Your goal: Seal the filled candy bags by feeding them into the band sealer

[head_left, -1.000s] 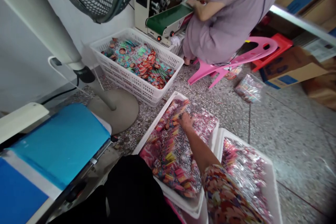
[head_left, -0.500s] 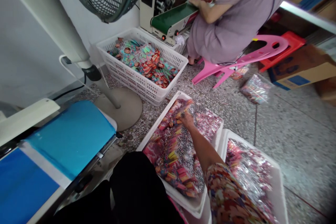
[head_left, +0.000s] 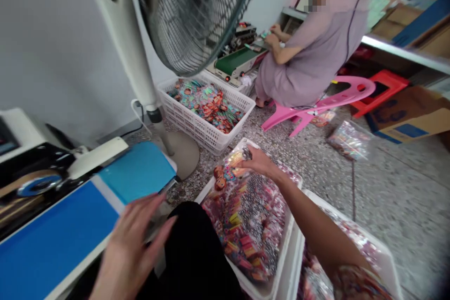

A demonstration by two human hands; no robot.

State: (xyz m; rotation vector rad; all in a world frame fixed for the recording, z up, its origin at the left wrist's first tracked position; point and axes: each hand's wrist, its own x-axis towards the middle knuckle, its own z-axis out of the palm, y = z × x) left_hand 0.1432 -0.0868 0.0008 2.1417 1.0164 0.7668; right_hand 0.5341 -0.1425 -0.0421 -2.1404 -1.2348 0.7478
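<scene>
My right hand [head_left: 259,163] is closed on a clear toy packet [head_left: 230,172] with small doll heads, lifted just above the white tray [head_left: 285,243] full of similar pink and red packets. My left hand [head_left: 131,239] hovers with fingers spread and empty over my dark lap, beside the blue belt [head_left: 59,239] of a sealing machine at the left.
A standing fan [head_left: 183,14] rises ahead on a round base. Behind it stands a white basket [head_left: 207,126] of packets. A second white tray [head_left: 390,262] lies at my right. A person in lilac [head_left: 312,56] sits on a pink chair at another sealing machine [head_left: 235,58]. Cardboard boxes line the right.
My right hand has closed on a packet and lifted it off the pile. My left hand has come into view at the lower left. My head has tilted up.
</scene>
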